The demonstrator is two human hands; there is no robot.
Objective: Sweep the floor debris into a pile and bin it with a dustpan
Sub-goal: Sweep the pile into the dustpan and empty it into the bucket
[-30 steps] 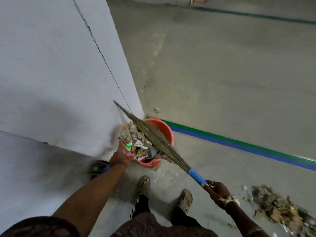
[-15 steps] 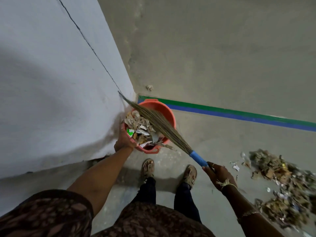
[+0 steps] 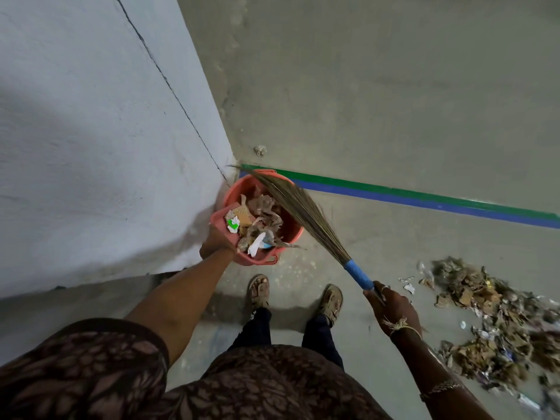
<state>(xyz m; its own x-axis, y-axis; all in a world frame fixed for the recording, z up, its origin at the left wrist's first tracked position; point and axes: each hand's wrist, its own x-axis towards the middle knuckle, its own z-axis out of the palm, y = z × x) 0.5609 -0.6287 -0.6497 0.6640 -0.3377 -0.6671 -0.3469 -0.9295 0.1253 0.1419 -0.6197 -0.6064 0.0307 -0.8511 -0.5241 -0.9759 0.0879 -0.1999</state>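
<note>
One load of debris (image 3: 260,221), made up of dry leaves, paper scraps and a green-and-white wrapper, sits heaped where the pink dustpan (image 3: 220,218) meets the mouth of the orange bucket (image 3: 295,230). How much lies on the pan and how much is already inside, I cannot tell. The left grip (image 3: 216,244) is clamped on the pan's near end, holding it over the bucket's rim. The broom (image 3: 303,207) slants across the bucket with its bristles over the heap. The right grip (image 3: 394,307) is curled tight round the handle below the blue sleeve. The bucket stands on the floor (image 3: 394,101), close against the pale wall (image 3: 91,147). Well apart to the right lies the swept pile (image 3: 491,316). This looks like the binning step, partway through. Next, I judge, the pan needs tipping steeper and brushing clean, then carrying over to the pile.
</note>
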